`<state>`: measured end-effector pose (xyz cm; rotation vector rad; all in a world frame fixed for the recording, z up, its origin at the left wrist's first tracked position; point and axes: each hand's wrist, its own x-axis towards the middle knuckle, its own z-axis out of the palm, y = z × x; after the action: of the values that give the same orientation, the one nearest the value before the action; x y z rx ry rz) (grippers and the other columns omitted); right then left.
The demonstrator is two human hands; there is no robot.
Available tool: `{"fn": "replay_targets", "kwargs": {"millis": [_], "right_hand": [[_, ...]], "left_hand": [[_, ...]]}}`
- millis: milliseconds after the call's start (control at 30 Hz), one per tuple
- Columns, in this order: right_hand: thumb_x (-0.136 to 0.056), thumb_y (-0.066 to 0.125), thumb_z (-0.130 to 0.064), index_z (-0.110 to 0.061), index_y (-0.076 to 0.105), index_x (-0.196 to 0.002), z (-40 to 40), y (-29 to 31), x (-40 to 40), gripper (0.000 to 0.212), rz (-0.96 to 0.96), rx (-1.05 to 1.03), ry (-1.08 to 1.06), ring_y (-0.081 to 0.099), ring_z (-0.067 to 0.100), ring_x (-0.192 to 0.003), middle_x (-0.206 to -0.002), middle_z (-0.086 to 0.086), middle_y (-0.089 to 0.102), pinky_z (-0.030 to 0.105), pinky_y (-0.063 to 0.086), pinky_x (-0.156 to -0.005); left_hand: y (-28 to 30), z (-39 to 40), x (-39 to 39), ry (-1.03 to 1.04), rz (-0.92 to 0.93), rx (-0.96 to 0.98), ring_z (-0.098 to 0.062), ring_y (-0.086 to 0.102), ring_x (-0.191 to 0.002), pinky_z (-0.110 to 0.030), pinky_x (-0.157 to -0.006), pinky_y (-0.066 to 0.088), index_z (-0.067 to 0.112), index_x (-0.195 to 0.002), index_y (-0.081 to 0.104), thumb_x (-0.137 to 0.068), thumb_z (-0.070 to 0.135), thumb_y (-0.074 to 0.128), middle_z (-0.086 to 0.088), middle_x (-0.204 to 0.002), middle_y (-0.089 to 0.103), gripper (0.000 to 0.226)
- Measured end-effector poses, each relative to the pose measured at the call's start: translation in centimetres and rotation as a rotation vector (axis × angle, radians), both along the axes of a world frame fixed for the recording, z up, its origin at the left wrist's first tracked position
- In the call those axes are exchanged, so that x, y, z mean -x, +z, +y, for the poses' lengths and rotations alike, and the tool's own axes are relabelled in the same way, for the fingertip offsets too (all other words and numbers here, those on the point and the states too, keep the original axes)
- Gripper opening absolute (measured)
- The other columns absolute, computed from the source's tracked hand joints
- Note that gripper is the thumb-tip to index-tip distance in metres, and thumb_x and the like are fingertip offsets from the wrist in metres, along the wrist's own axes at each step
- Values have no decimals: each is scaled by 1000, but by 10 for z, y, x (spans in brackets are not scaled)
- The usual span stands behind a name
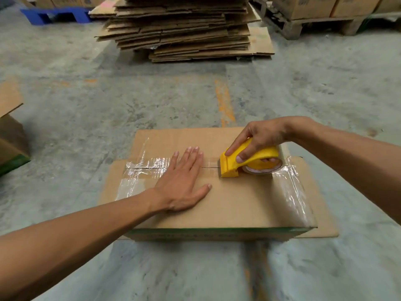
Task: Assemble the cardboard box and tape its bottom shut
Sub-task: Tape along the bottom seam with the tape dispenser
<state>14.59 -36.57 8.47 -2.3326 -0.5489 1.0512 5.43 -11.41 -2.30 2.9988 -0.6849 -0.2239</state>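
A brown cardboard box [236,200] stands upside down on the concrete floor, its bottom flaps folded flat and facing up. Clear tape [149,167] covers the left part of the centre seam, and more clear tape [290,187] wraps the right end. My left hand [184,181] lies flat on the flaps, palm down, fingers spread across the seam. My right hand [260,137] grips a yellow tape dispenser [243,161] that rests on the seam just right of my left fingers, its roll toward the right edge.
A tall stack of flattened cardboard sheets [182,29] lies ahead on the floor. Another box [10,140] stands at the left edge. A blue pallet [56,15] is far left, and a wooden pallet with cartons [321,18] far right.
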Motion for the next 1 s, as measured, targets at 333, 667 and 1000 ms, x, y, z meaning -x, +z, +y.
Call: {"fn": "replay_targets", "kwargs": {"millis": [333,667,1000], "right_hand": [[-77,82,-26,-35,73,-114,-21,-2,-3,39,18,0,26,62,7,-46,-73,-11,72,17,51,-48],[-65,86,-39,-52,75,-96,-139,1,5,35,-49,93,-82,67,7,-85,-96,-15,75,22,53,-75],[-65,87,-40,-49,76,-99,-140,1,1,36,-13,63,-51,69,22,-76,-90,-8,76,48,60,-79]], "left_hand": [[-20,-49,-6,12,-10,72,-12,-19,-150,-38,-123,-6,12,-156,-11,-89,72,12,-2,-165,-15,93],[-8,-63,-9,1,51,-39,-18,-29,-147,-42,-122,-10,15,-153,-20,-91,72,9,-4,-161,-27,89],[-10,-201,2,40,64,129,-19,-22,-149,-44,-122,-9,7,-154,-14,-85,79,18,-9,-164,-18,105]]}}
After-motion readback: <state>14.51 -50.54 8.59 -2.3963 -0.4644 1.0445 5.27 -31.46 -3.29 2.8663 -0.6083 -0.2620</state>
